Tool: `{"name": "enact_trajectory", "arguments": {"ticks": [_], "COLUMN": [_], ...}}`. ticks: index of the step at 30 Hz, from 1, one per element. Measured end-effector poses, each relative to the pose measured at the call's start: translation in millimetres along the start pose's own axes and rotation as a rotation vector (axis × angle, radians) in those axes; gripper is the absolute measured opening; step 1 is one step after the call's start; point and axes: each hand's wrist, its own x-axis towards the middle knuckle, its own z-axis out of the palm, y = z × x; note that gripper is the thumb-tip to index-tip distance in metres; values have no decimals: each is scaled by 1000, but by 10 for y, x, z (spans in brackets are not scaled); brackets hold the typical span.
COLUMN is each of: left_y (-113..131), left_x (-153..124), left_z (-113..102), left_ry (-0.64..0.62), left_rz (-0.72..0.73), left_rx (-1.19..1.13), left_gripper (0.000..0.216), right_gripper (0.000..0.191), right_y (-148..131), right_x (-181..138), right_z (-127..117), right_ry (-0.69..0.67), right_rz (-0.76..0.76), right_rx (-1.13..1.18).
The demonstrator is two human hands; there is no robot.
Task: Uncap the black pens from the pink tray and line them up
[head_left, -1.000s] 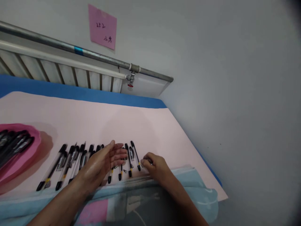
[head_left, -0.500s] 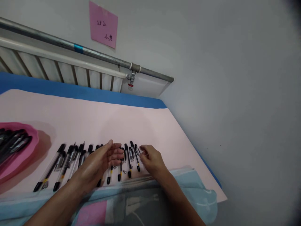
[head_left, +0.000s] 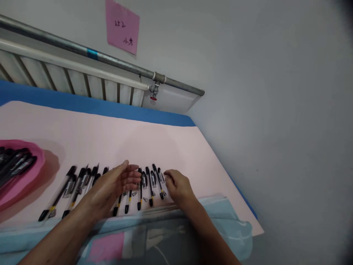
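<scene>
My left hand [head_left: 117, 186] hovers or rests over the row, palm turned right, fingers stretched out and holding nothing. It covers several pens in the middle. At the right end of the row is my right hand [head_left: 178, 187], its fingers loosely curled, with a gap between thumb and forefinger and nothing visible in them. Just left of its fingertips lies a black pen cap [head_left: 161, 175]. Between the hands lie clear-barrelled black pens [head_left: 149, 186], black caps [head_left: 153, 179] and a small metal clip-like piece [head_left: 145, 199]. More pens [head_left: 59, 191] lie left of my left hand.
A pink basin [head_left: 38, 176] full of black pens [head_left: 18, 163] stands at the left. Light blue cloth [head_left: 220, 217] lies along the near edge of the pale pink tabletop [head_left: 143, 140]. A wall [head_left: 261, 110] borders the right; a radiator [head_left: 55, 77] and pipe stand behind.
My left hand has shifted slightly left, uncovering more of the pens between the hands. The right hand stays nearly in place. The view has tilted slightly.
</scene>
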Motion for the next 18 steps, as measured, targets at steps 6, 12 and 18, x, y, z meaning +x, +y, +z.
{"name": "enact_trajectory", "arguments": {"ticks": [6, 12, 18], "left_y": [5, 42, 37], "left_x": [1, -24, -10], "left_z": [-3, 21, 1], "left_ry": [-14, 13, -9], "left_rz": [5, 10, -4], "left_rx": [21, 52, 66], "left_gripper": [25, 23, 25], "right_gripper": [26, 37, 35], "right_y": [17, -59, -126], "right_x": [273, 492, 472], "right_z": [0, 73, 91], "right_ry": [-20, -209, -228], "right_rz": [-93, -251, -208], "right_rx": [-10, -74, -145]}}
